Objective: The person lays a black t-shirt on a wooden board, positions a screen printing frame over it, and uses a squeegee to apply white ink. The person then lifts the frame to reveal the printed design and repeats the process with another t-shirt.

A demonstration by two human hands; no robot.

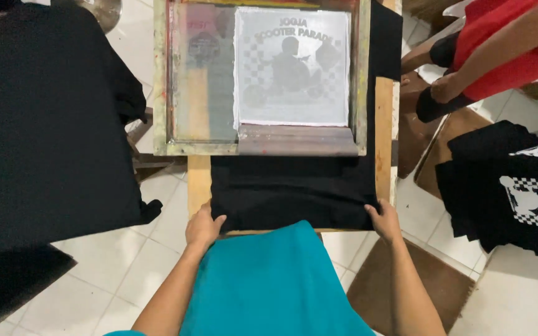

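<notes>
Nearest the camera, the person's teal shirt (269, 286) filled the lower middle; just beyond it the left hand (202, 227) gripped the near left corner of the black shirt (294, 190), fingers curled over the hem, and the right hand (384, 221) pinched the near right corner the same way. The shirt lay flat on the wooden board (198, 180), its near edge at the board's front and its far part tucked under the printing screen (263, 78); by my judgement the step in hand was seating or smoothing the garment on the board, and the next move would call for an even pull at both corners so the cloth lay without creases under the stencil.

Farther off, a squeegee (297, 138) rested along the screen's near rail; a heap of black cloth (45, 118) lay to the left, and printed black shirts (512, 193) were stacked to the right; another person in red (499, 50) stood at the far right.

The shirt's upper part was hidden by the screen; the bystander was cut off by the frame; whether wet ink lay on the mesh was hard to make out.
</notes>
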